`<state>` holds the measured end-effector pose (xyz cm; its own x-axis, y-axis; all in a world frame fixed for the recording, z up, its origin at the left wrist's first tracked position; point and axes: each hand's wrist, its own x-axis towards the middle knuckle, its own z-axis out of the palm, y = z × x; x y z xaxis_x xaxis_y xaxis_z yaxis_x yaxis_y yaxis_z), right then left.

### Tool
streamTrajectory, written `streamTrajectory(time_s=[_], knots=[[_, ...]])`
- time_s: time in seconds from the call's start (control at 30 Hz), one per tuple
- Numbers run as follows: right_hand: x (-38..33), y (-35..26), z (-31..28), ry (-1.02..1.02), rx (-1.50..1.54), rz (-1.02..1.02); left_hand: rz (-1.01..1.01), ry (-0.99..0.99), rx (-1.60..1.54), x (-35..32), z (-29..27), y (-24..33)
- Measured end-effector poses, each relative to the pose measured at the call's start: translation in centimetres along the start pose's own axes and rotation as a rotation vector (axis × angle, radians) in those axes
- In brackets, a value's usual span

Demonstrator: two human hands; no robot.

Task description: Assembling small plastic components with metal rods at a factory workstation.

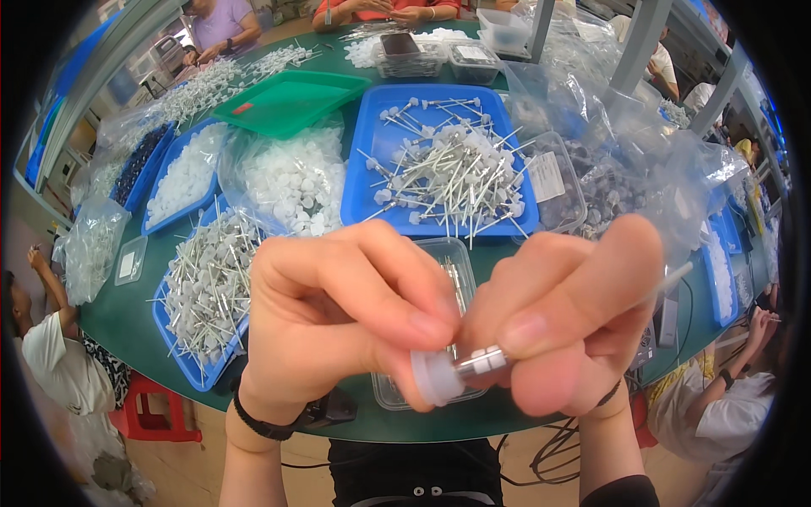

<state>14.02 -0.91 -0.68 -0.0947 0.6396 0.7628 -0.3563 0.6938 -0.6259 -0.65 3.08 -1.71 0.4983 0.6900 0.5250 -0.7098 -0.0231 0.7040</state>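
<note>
1. White translucent cap [436, 378] is pinched by the left hand [346, 296], thumb against bent fingers. It is held low in front of the body, above a clear plastic box [384, 391].
2. Slim metal piece with white bands [483, 361] is gripped by the right hand [579, 308], between thumb and fingers; its end is set at the cap (seated or only touching: cannot be told).
3. Handling, judged by look: both parts light. Cap probably soft-ish and a bit slippery, best taken by its rim. Metal piece likely stiff and smooth, best held close behind the banded end; any thin stem might be bent by side load.
4. Surface: green table [110, 325], smooth-looking. Similar stemmed parts are heaped in a blue tray [372, 114] ahead; loose white caps are kept in a clear bag [296, 182] beside it, below a tilted green tray [291, 100].
5. Room: grey metal posts [642, 46] are seen at right, a red stool [156, 414] at lower left; co-workers are seated around.
</note>
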Motion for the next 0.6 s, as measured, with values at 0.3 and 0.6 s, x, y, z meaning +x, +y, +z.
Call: streamTrajectory(time_s=[0.3, 0.6], knots=[[0.1, 0.7, -0.6, -0.054, 0.028, 0.067, 0.053, -0.019, 0.079, 0.2, -0.6, -0.2], [0.7, 1.2, -1.1, -0.003, -0.025, 0.136, 0.028, -0.035, 0.241, 0.5, -1.3, 0.3]])
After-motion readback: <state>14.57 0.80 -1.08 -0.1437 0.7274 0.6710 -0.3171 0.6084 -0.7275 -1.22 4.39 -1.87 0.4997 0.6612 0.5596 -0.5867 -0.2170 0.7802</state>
